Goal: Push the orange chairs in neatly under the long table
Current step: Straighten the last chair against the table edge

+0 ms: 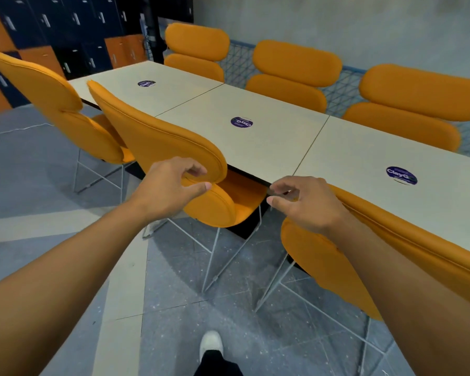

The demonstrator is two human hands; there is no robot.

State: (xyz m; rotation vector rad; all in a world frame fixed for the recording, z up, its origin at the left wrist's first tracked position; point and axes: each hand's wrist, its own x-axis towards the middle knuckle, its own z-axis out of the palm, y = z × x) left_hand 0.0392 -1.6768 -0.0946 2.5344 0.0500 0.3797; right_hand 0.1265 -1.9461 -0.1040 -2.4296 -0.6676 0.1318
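A long cream table [269, 147] runs from far left to near right. On its near side stand three orange chairs with white wire legs. My left hand [171, 185] grips the right edge of the middle chair's backrest [158, 139], thumb below and fingers curled over the rim. Its seat [228, 204] sits partly under the table edge. My right hand [307, 204] rests with curled fingers on the left end of the near-right chair's backrest [407, 240]. The far-left chair [52, 96] stands angled by the table's end.
Three more orange chairs [291, 74] line the table's far side against a blue mesh and a grey wall. Dark and orange lockers [65, 31] fill the back left. Round purple stickers [241, 122] mark the tabletop. My white shoe [211, 344] stands on the grey speckled floor.
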